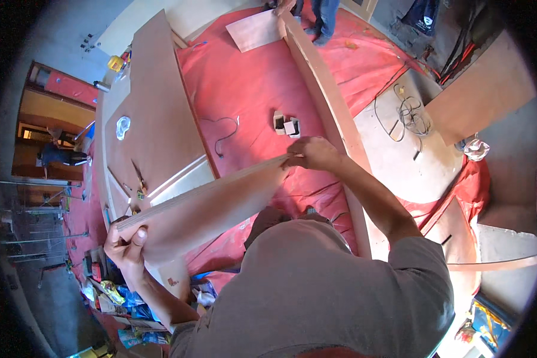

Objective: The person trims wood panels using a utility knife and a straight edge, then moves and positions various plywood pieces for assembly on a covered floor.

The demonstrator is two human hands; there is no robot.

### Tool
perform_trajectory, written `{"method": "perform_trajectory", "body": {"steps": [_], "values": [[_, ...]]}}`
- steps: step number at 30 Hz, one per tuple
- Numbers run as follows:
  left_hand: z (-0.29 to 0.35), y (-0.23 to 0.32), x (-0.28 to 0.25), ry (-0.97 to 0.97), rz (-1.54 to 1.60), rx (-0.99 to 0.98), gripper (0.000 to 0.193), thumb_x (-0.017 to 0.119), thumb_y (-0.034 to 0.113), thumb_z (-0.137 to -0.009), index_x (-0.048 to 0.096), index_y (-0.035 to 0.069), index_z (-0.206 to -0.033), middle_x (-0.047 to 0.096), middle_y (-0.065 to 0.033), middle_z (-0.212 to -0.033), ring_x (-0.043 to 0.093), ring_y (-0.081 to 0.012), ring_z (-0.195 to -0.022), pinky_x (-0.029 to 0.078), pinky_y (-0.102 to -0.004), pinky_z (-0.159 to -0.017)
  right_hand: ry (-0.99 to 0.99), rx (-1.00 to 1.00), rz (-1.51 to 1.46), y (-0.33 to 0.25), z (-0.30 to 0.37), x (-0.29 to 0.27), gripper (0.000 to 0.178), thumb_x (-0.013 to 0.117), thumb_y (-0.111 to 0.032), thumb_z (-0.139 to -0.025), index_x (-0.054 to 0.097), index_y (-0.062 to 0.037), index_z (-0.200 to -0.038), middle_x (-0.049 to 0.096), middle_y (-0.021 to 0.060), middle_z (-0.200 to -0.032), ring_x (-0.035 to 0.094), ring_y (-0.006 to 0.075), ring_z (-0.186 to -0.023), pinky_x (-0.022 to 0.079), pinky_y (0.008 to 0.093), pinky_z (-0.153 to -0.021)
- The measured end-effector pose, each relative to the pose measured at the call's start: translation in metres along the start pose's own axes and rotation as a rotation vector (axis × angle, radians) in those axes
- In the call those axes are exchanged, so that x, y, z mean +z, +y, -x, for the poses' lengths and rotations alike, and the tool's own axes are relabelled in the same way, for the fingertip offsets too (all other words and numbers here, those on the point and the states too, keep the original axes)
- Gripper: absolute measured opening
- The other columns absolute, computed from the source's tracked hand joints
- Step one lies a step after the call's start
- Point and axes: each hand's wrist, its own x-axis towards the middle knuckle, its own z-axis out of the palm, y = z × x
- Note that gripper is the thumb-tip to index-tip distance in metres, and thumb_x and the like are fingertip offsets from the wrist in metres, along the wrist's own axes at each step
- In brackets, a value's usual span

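My left hand grips the left end of a plywood board, its thumb on the near face. At the board's other end, my right hand pinches the upper corner. The board hangs slanted in front of me, layered edge upward, its left end lower in the picture. Past my right hand, a long plywood strip runs away across the floor. A small open box lies just beyond my right hand. To the left, a large plywood sheet has pliers near its close end.
Red sheeting covers much of the floor. At the far end another person's hand is at the strip, beside a lighter panel. A coiled cable lies right. Mixed clutter sits lower left. Another person appears far left.
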Motion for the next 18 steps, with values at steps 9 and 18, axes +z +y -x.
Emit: {"method": "perform_trajectory", "body": {"steps": [9, 18], "values": [[-0.115, -0.070, 0.076, -0.095, 0.219, -0.045, 0.041, 0.090, 0.018, -0.081, 0.068, -0.005, -0.107, 0.075, -0.0094, -0.092, 0.069, -0.0152, -0.085, 0.053, -0.0284, -0.082, 0.100, 0.603, 0.346, 0.084, 0.038, -0.053, 0.048, 0.077, -0.052, -0.087, 0.076, -0.0041, -0.084, 0.073, 0.0189, -0.090, 0.071, 0.0365, -0.078, 0.056, 0.0429, -0.067], [-0.277, -0.197, 0.115, -0.009, 0.555, -0.002, 0.034, 0.085, 0.017, -0.083, 0.069, -0.004, -0.104, 0.071, -0.0066, -0.095, 0.065, -0.0156, -0.088, 0.050, -0.0306, -0.084, 0.304, 0.644, -0.620, 0.133, -0.034, -0.065, 0.092, 0.087, -0.029, -0.084, 0.039, -0.0060, -0.158, 0.052, 0.0156, -0.153, 0.052, 0.0292, -0.138, 0.041, 0.0461, -0.116]]}}
